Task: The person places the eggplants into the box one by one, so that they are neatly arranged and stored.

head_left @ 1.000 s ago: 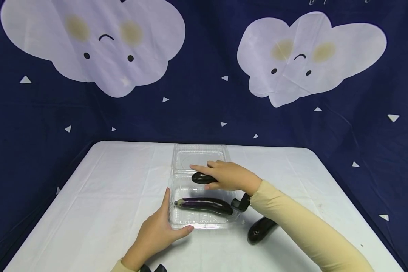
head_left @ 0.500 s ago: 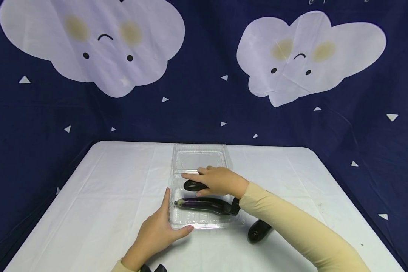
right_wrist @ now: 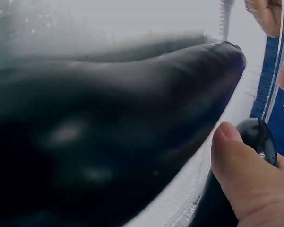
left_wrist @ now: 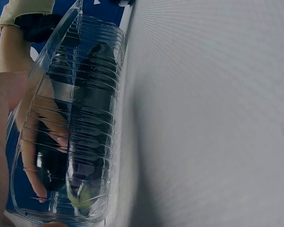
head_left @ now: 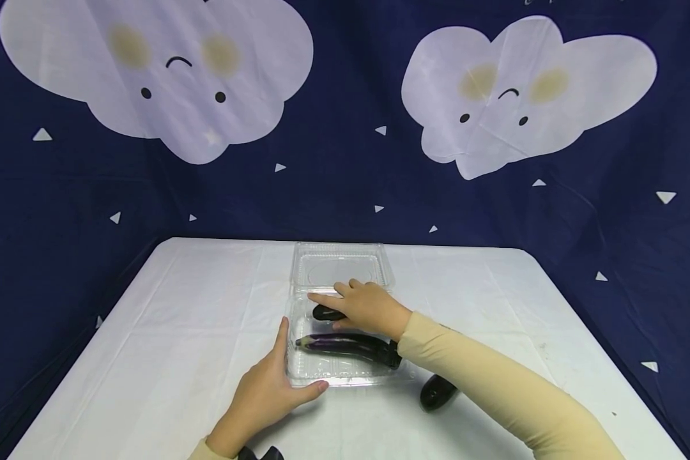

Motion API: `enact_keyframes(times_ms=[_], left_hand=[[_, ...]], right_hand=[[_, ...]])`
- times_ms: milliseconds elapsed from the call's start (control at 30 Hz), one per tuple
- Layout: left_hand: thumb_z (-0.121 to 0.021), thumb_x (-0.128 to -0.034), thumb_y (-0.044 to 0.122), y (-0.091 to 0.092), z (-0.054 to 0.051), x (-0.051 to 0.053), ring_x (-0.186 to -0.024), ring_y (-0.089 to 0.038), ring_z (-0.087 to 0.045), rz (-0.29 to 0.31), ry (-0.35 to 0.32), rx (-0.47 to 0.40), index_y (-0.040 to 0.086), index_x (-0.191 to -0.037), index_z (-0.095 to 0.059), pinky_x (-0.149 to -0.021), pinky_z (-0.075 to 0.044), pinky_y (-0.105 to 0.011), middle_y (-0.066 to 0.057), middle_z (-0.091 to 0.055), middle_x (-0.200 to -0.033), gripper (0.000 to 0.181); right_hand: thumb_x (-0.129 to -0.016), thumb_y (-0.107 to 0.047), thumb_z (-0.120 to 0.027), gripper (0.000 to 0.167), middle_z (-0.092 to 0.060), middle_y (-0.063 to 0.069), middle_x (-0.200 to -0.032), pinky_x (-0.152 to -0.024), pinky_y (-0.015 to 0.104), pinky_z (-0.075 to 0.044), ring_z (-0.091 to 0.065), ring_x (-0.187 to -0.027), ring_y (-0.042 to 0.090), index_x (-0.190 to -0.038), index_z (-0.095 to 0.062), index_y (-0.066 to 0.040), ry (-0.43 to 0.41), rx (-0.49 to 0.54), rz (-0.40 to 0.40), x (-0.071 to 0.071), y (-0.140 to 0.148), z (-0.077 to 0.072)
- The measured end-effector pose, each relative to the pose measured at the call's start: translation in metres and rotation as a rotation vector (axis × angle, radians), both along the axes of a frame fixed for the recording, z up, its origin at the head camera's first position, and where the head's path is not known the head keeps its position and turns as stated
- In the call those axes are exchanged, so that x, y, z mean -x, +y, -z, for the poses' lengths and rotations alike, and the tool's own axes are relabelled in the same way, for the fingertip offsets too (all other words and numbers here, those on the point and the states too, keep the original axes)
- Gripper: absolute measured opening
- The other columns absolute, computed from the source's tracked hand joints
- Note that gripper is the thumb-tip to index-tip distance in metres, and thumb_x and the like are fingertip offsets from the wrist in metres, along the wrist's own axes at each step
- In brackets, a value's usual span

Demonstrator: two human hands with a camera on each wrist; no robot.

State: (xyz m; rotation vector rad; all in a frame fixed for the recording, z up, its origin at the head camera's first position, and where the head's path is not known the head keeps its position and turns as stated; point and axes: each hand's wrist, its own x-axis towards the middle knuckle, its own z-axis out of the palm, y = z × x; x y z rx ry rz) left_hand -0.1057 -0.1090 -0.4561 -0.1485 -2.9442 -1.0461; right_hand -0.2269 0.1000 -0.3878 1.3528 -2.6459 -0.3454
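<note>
A clear plastic clamshell box (head_left: 307,372) lies unfolded, with a purple eggplant (head_left: 347,348) lengthwise in its near half. My right hand (head_left: 370,310) grips a second eggplant (head_left: 325,313) behind the first, inside the same half; thumb and fingers straddle its end, and the palm hides the rest. In the right wrist view the first eggplant (right_wrist: 108,127) looms large beside the thumb (right_wrist: 236,165). My left hand (head_left: 267,390) spans the box's near left corner, forefinger along the side, thumb at the front edge. Through the ribbed wall, the left wrist view shows both eggplants.
The lid half (head_left: 342,267) lies flat toward the back. Right of the box, another eggplant (head_left: 437,392) rests on the white tablecloth (head_left: 149,358), partly under my right sleeve (head_left: 494,377). A dark blue cloth (head_left: 345,166) with clouds hangs behind the table.
My right hand has brought its eggplant toward me and left, lower into the near half, then nearly stopped. The first eggplant has barely shifted. My left hand has stayed put.
</note>
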Motion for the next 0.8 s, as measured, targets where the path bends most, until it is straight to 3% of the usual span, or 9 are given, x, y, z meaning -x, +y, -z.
enact_keyframes(times_ms=[267, 500, 800], left_hand=[[-0.070, -0.0648, 0.081, 0.000, 0.001, 0.001, -0.107, -0.035, -0.068, -0.011, 0.002, 0.000, 0.010, -0.160, -0.007, -0.065, -0.054, -0.040, -0.023, -0.058, -0.138, 0.135], [-0.070, -0.0644, 0.082, 0.000, 0.001, 0.001, -0.108, -0.033, -0.068, -0.020, -0.002, 0.003, 0.012, -0.161, -0.007, -0.067, -0.054, -0.041, -0.021, -0.059, -0.139, 0.135], [-0.073, -0.0639, 0.079, 0.001, 0.000, 0.000, -0.109, -0.034, -0.068, -0.023, 0.000, 0.000, 0.010, -0.160, -0.008, -0.072, -0.055, -0.044, -0.022, -0.059, -0.138, 0.135]], right_hand=[[-0.091, -0.052, -0.065, 0.070, -0.061, 0.006, -0.118, -0.060, 0.034, -0.056, -0.064, -0.086, 0.024, -0.152, -0.037, -0.036, 0.091, 0.022, -0.032, 0.002, 0.000, 0.012], [-0.088, -0.052, -0.068, 0.068, -0.062, 0.004, -0.112, -0.056, 0.031, -0.055, -0.065, -0.080, 0.021, -0.149, -0.043, -0.036, 0.182, 0.026, -0.077, -0.001, -0.001, 0.013], [-0.088, -0.059, -0.063, 0.068, -0.064, 0.001, -0.119, -0.062, 0.032, -0.057, -0.067, -0.090, 0.021, -0.149, -0.043, -0.035, 0.168, -0.054, -0.108, -0.003, -0.003, 0.024]])
